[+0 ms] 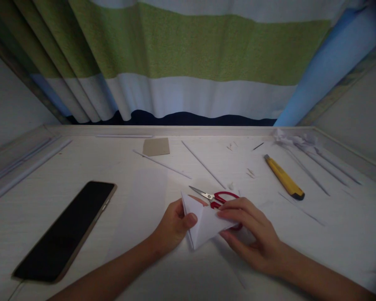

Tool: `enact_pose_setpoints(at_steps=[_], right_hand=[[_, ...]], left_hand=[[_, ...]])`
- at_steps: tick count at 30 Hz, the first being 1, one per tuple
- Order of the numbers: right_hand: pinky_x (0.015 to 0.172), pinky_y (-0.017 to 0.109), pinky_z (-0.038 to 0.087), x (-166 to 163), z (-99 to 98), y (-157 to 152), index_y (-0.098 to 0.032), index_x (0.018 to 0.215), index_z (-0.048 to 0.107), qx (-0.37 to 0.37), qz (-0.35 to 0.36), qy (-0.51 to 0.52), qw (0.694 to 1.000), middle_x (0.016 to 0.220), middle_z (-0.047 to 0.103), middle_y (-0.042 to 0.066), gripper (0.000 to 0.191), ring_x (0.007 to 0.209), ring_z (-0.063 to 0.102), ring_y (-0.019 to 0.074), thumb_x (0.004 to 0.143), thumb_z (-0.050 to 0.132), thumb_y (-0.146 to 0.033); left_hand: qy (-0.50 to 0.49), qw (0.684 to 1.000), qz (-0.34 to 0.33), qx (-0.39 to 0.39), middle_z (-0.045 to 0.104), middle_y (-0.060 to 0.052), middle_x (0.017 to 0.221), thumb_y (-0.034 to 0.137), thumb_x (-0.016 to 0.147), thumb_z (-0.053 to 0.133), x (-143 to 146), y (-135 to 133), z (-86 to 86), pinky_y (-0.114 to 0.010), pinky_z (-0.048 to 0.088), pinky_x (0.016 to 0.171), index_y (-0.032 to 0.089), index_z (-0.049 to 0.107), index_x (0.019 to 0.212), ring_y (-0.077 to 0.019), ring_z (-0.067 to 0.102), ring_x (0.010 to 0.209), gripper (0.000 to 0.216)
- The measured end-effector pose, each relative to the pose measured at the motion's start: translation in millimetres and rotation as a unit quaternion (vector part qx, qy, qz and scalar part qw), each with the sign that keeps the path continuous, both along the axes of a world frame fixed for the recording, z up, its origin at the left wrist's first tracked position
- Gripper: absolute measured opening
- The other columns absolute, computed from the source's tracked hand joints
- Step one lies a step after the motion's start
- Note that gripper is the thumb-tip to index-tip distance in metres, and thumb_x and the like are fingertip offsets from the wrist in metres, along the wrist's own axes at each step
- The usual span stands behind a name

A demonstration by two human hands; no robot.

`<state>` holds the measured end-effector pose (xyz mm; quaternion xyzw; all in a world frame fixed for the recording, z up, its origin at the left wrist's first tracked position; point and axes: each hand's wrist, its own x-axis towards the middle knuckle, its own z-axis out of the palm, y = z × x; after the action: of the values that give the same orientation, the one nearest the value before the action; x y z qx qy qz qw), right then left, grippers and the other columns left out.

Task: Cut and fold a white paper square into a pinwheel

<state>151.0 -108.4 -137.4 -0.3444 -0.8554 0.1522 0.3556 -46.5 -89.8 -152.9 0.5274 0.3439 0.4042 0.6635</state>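
Observation:
A piece of folded white paper (207, 223) is held between both hands, a crease running down it near its left side. My left hand (175, 221) grips its left edge, thumb pressed on the front and fingers behind. At the paper's right corner, my right hand (253, 234) pinches it between thumb and fingers. Just beyond the paper lie scissors with red handles (225, 195), blades pointing left. The paper and my right hand cover part of their handles.
A black-screened phone (67, 230) lies at left. On the right are a yellow utility knife (282, 175) and crumpled paper (296, 139). Thin white paper sticks (203, 164), a grey-brown card (156, 146) and small scraps (250, 172) lie farther back, before a green-and-white curtain (207, 46).

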Motion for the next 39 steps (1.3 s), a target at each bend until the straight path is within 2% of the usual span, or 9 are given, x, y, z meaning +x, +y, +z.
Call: enact_pose_setpoints(at_steps=[9, 13, 16, 20, 24, 26, 30, 33, 39], right_hand=[[0.08, 0.038, 0.044, 0, -3.9, 3, -0.016, 0.105, 0.048, -0.034, -0.027, 0.024, 0.999, 0.101, 0.054, 0.01, 0.043, 0.098, 0.049, 0.0224, 0.064, 0.05, -0.006], [0.078, 0.04, 0.043, 2, -4.5, 7, -0.019, 0.102, 0.052, -0.001, 0.011, 0.012, 1.0, 0.095, 0.059, 0.007, 0.036, 0.092, 0.052, 0.0216, 0.068, 0.051, -0.008], [0.075, 0.041, 0.042, 2, -2.1, 9, -0.019, 0.098, 0.055, 0.004, 0.005, 0.01, 1.0, 0.089, 0.062, 0.006, 0.029, 0.086, 0.053, 0.0214, 0.071, 0.051, -0.01], [0.071, 0.036, 0.042, 0, 3.7, 9, -0.018, 0.081, 0.059, -0.087, 0.001, 0.049, 0.995, 0.076, 0.061, 0.005, 0.016, 0.076, 0.054, 0.0182, 0.079, 0.044, -0.013], [0.062, 0.03, 0.043, -2, 6.5, 9, -0.018, 0.067, 0.055, -0.19, 0.003, 0.093, 0.977, 0.065, 0.055, 0.003, 0.024, 0.069, 0.053, 0.0158, 0.085, 0.039, -0.02], [0.061, 0.029, 0.043, -2, 5.4, 9, -0.018, 0.068, 0.055, -0.203, 0.001, 0.099, 0.974, 0.065, 0.054, 0.003, 0.023, 0.068, 0.052, 0.0154, 0.084, 0.04, -0.021], [0.063, 0.028, 0.043, -1, -0.4, 11, -0.019, 0.078, 0.058, -0.179, -0.004, 0.084, 0.98, 0.074, 0.058, 0.003, 0.008, 0.069, 0.052, 0.0143, 0.079, 0.05, -0.021], [0.058, 0.026, 0.043, -2, -3.6, 11, -0.019, 0.081, 0.059, -0.164, -0.015, 0.062, 0.984, 0.079, 0.059, 0.004, 0.007, 0.069, 0.052, 0.014, 0.076, 0.054, -0.022], [0.051, 0.024, 0.04, -4, -4.8, 11, -0.018, 0.074, 0.06, -0.145, -0.024, 0.032, 0.989, 0.069, 0.057, 0.002, 0.009, 0.062, 0.049, 0.0134, 0.075, 0.056, -0.026]], left_hand=[[-0.03, 0.999, -0.006, 0.013, 0.054, -0.003, 0.069, 0.06, 0.056, 0.06, 2, 0, 4.0, -0.021, 0.035, 0.054, 0.012, 0.057, 0.083, -0.0126, 0.047, 0.06, 0.055], [-0.05, 0.998, -0.016, -0.016, 0.054, -0.002, 0.069, 0.056, 0.054, 0.065, 1, 0, 3.7, -0.02, 0.034, 0.053, 0.013, 0.056, 0.084, -0.0115, 0.046, 0.059, 0.053], [-0.05, 0.998, -0.025, -0.03, 0.054, -0.002, 0.065, 0.056, 0.052, 0.066, 1, -2, 3.3, -0.02, 0.035, 0.052, 0.014, 0.056, 0.082, -0.012, 0.047, 0.057, 0.053], [-0.049, 0.998, -0.037, -0.027, 0.055, -0.004, 0.068, 0.063, 0.054, 0.058, 2, -2, 4.7, -0.02, 0.035, 0.052, 0.013, 0.059, 0.081, -0.0132, 0.049, 0.058, 0.057], [-0.032, 0.998, -0.046, -0.038, 0.055, -0.002, 0.066, 0.055, 0.065, 0.056, 2, -1, 6.9, -0.018, 0.032, 0.048, 0.013, 0.061, 0.08, -0.0096, 0.046, 0.053, 0.045], [-0.024, 0.997, -0.034, -0.06, 0.055, -0.001, 0.063, 0.05, 0.067, 0.058, 2, -1, 7.9, -0.018, 0.032, 0.048, 0.014, 0.061, 0.079, -0.0096, 0.046, 0.053, 0.038], [-0.002, 0.992, 0.033, -0.123, 0.054, 0.0, 0.058, 0.047, 0.067, 0.059, 3, -2, 6.6, -0.02, 0.033, 0.048, 0.013, 0.06, 0.076, -0.0107, 0.047, 0.051, 0.035], [0.004, 0.983, 0.077, -0.166, 0.054, 0.0, 0.056, 0.047, 0.065, 0.061, 4, -2, 2.1, -0.02, 0.034, 0.048, 0.012, 0.058, 0.07, -0.0108, 0.048, 0.051, 0.035], [-0.004, 0.98, 0.094, -0.173, 0.054, 0.001, 0.053, 0.044, 0.065, 0.062, 8, -1, -0.8, -0.019, 0.033, 0.046, 0.012, 0.057, 0.061, -0.0097, 0.047, 0.048, 0.033]])
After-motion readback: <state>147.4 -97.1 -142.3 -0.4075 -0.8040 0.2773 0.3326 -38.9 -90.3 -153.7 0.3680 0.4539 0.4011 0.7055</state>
